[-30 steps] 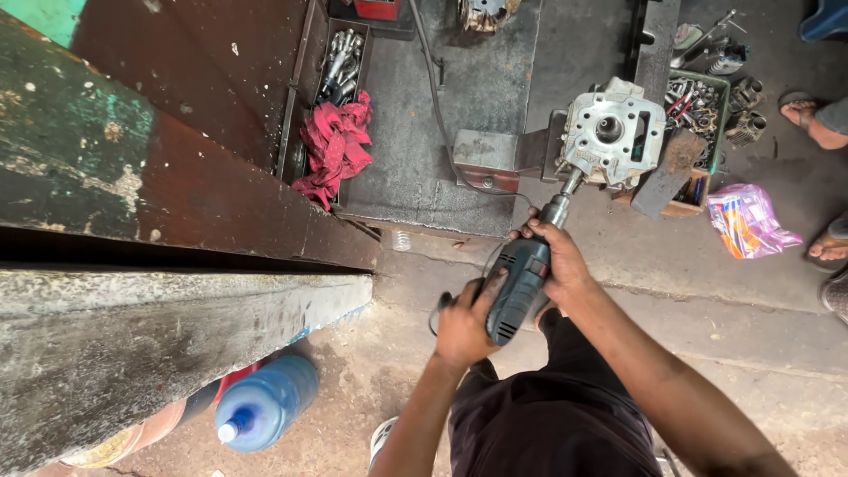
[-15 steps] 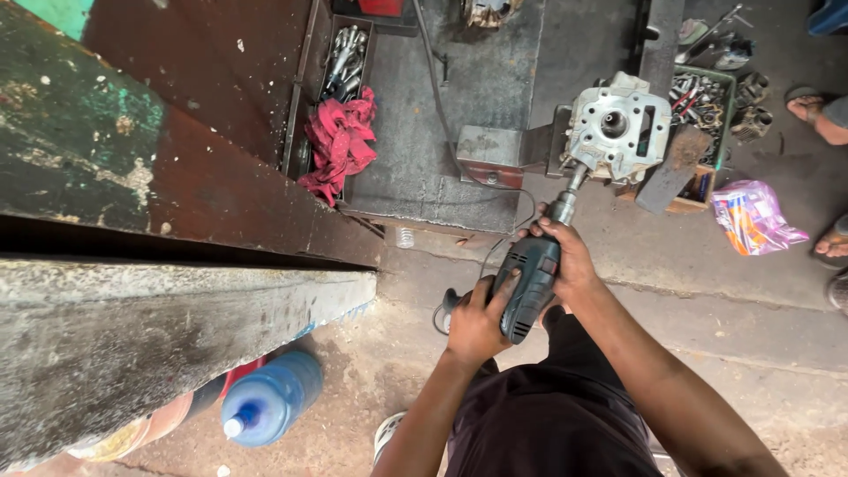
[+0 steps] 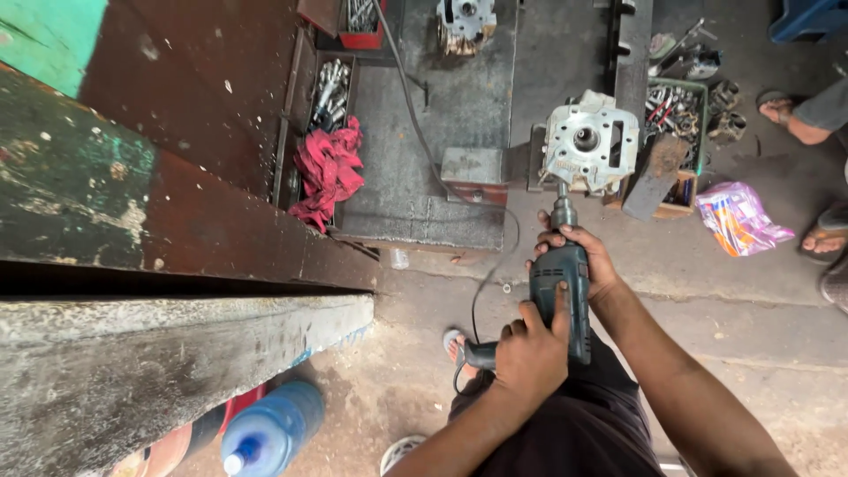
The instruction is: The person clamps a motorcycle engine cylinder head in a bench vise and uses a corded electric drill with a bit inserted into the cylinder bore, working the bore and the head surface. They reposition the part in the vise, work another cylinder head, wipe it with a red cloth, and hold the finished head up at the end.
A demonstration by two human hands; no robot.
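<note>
A dark teal electric drill (image 3: 560,283) points away from me at a pale metal engine cylinder head (image 3: 588,143) resting on the floor. Its chuck (image 3: 563,212) sits just below the head's near edge. My left hand (image 3: 528,355) grips the drill's rear handle, with one finger lying along the body. My right hand (image 3: 590,263) wraps the front of the drill body from the right side. A black cable (image 3: 484,265) loops from the handle toward the workbench.
A dark low workbench (image 3: 442,115) holds a red rag (image 3: 329,170), a tray of sockets (image 3: 329,88) and another engine part (image 3: 465,21). A box of tools (image 3: 673,115) and a pink plastic bag (image 3: 740,217) lie right. Other people's sandalled feet (image 3: 786,113) are at right. A blue bottle (image 3: 269,433) stands below.
The view has shifted, so the drill and cylinder head now sit lower and further right in frame. Both hands keep the same grip on the drill.
</note>
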